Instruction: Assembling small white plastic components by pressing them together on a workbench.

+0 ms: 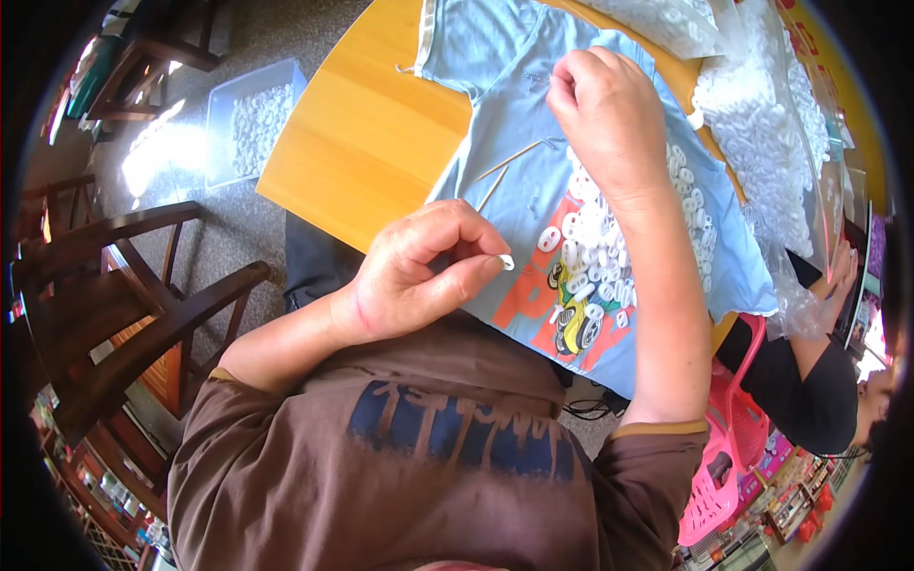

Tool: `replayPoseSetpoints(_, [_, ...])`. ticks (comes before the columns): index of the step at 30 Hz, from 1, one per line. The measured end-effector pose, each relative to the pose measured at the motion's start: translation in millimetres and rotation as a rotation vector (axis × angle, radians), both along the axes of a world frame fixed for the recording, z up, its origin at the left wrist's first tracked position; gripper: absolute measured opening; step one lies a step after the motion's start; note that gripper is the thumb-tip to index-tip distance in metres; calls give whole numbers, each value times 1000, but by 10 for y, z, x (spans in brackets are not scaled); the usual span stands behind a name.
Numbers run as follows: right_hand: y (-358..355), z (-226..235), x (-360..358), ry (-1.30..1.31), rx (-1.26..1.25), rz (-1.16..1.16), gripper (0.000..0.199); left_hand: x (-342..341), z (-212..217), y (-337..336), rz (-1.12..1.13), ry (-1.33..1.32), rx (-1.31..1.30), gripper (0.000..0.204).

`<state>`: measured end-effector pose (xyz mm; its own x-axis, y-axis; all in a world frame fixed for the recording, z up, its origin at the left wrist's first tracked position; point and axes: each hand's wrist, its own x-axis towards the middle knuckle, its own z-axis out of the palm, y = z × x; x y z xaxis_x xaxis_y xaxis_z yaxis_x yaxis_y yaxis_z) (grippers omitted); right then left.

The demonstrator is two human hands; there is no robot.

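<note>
The left hand (419,271) has its grip pinched together on a small white ring (507,262), held just off the near edge of the desk (362,143). The right hand (609,119) is closed in a fist over a light blue shirt (514,105) spread across the desk; what it holds I cannot tell. A pile of white rings (595,252) lies on the shirt near the desk's near edge, two thin sticks (505,171) beside it.
</note>
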<state>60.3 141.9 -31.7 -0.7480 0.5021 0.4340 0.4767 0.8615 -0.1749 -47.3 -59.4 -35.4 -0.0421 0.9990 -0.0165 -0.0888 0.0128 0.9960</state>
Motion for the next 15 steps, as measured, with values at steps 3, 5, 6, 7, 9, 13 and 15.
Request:
replayPoseSetpoints(3, [-8,-31,21,-23,73,-3,12,3,5,4,2,3,-4,7])
replayPoseSetpoints(5, [-2,-39,61,28,62,9,14,10,3,10,2,7,1,7])
replayPoseSetpoints(6, [-1,-40,69,31,61,12,14,8,1,8,2,12,5,6])
replayPoseSetpoints(7, [-2,-38,79,73,24,11,14,3,0,5,4,14,4,6])
replayPoseSetpoints(9, [-19,-22,84,116,-12,10,13,-1,3,0,3,37,4,7])
replayPoseSetpoints(13, [-40,11,124,135,-138,-30,11,18,3,3,4,33,25,7])
replayPoseSetpoints(15, [-42,-16,127,136,-193,-63,10,23,-8,-8,11,-4,7,7])
